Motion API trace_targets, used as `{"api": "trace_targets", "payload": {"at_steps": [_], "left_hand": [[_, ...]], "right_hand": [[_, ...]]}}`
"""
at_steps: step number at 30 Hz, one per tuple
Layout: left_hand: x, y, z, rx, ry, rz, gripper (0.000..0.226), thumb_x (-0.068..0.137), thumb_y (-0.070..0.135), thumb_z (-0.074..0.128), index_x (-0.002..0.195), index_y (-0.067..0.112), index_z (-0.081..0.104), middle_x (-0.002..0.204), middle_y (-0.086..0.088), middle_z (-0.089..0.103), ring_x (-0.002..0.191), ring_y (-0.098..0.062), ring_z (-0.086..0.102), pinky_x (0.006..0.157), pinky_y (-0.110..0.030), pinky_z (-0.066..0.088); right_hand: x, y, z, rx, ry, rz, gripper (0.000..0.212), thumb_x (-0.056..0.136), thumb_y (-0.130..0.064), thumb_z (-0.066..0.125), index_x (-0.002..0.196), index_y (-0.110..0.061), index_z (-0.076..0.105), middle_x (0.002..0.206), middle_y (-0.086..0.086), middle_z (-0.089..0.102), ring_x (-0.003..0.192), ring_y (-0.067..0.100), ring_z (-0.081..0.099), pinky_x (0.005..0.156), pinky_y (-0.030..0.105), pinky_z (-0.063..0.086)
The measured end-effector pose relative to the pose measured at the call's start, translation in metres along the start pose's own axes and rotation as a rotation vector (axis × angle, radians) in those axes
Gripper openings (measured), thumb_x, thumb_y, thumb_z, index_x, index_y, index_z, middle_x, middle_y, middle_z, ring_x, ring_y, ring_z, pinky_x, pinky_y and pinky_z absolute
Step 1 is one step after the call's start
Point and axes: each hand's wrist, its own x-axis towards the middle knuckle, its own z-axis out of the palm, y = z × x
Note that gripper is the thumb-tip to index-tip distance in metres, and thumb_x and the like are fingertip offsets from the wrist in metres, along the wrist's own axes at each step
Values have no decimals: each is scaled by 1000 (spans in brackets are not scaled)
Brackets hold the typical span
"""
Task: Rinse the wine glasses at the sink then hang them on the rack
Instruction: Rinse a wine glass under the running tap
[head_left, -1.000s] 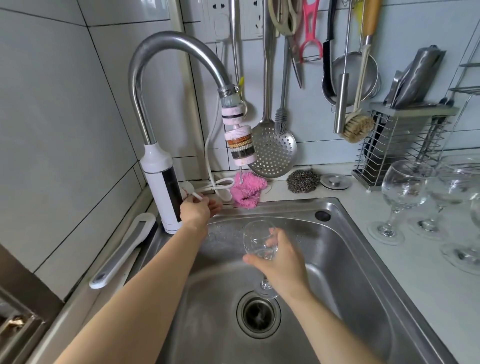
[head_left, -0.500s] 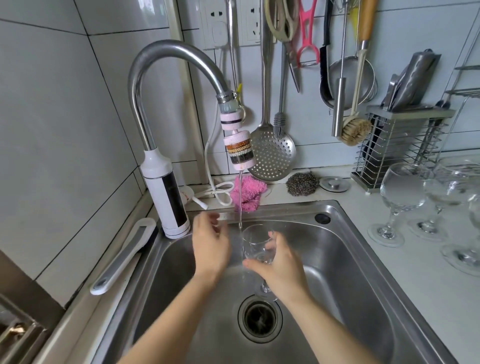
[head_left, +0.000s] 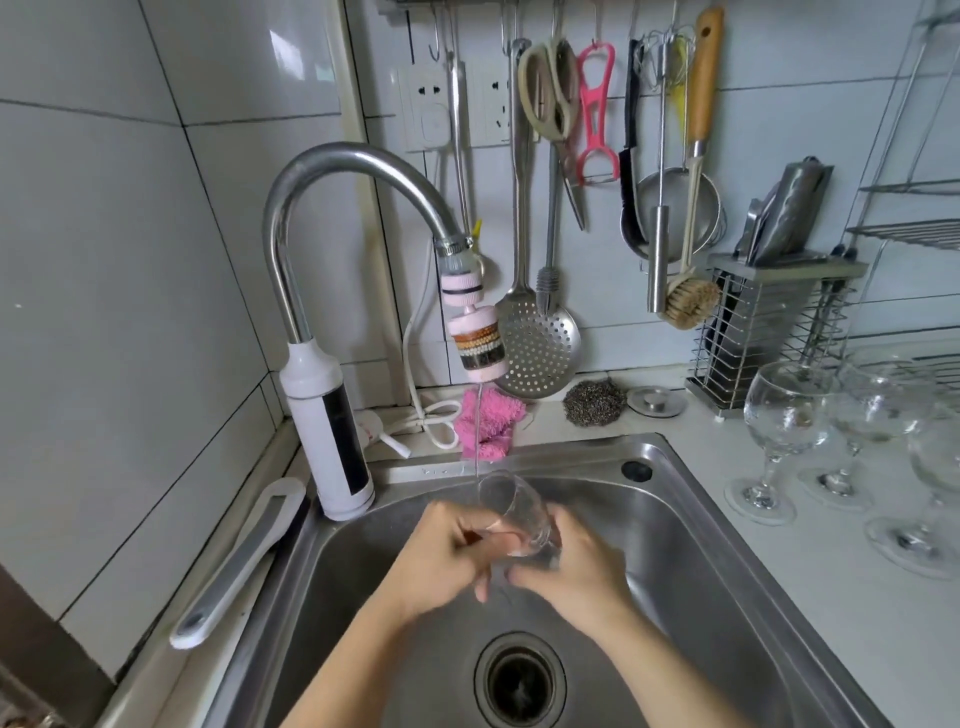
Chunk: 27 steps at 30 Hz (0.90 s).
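Left hand (head_left: 441, 551) and right hand (head_left: 576, 566) together low over sink (head_left: 701, 545), fingers of both curled round tilted glass (head_left: 511, 506). Thin stream (head_left: 477, 436) reaching its rim. More glasses (head_left: 779, 415) upright on desk (head_left: 831, 597), right.

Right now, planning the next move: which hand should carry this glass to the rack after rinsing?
Right, probably. Both the right hand and left hand hold the wine glass, but the wire rack stands on the right; the left would reach across.

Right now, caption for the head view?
Left hand and right hand hold a wine glass under the running tap, over the sink.
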Motion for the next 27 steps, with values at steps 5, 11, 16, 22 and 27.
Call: {"api": "trace_targets", "payload": {"at_steps": [5,11,16,22,27], "left_hand": [[7,-7,-6,-100,5,-37,12,95,26,69,100,27,80,86,-2,80,81,-21,78,71,-27,56],[13,-20,8,202,171,-6,23,80,50,75,103,51,74,61,10,73,48,-5,65,59,-21,53],[14,-28,7,19,-17,-41,29,85,29,78,106,48,78,103,16,79,58,-10,74,69,-20,56],[14,-27,13,571,362,11,21,79,49,78,99,53,76,108,47,61,91,6,69,75,-6,46],[15,-19,17,-85,-14,-99,28,87,25,77,109,42,79,115,17,76,66,-15,76,73,-26,59]], "right_hand": [[18,17,-12,-325,-30,-88,23,97,-49,48,111,-37,60,114,-21,54,119,3,49,106,48,32],[23,29,-6,-136,56,-186,17,94,-37,62,89,-21,60,74,-7,64,72,16,59,65,33,46],[26,28,-3,-147,147,-281,16,89,-29,69,80,-23,58,67,-12,53,68,8,49,56,16,33],[26,20,1,-133,257,-285,11,91,-17,67,83,-14,60,77,-7,56,80,17,50,66,31,40],[26,23,-1,-198,274,-234,8,84,-8,70,81,-14,66,78,-3,61,83,23,54,71,42,46]]}}
